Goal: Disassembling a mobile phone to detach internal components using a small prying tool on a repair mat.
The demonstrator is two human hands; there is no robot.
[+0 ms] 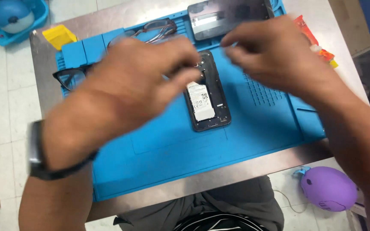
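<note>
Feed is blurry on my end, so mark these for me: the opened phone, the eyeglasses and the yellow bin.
opened phone [205,102]: head view, on the white battery label in its open back.
eyeglasses [68,78]: head view, on the black-framed lens at the mat's left edge.
yellow bin [59,36]: head view, on its top face.

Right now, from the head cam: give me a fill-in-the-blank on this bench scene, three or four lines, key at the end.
1. The opened phone lies on a ____ work mat.
2. A dark watch sits on the wrist of the ____ hand.
3. The eyeglasses lie at the mat's ____ edge.
4. The right hand hovers above the phone's ____ end.

Missing words: blue; left; left; top
</note>
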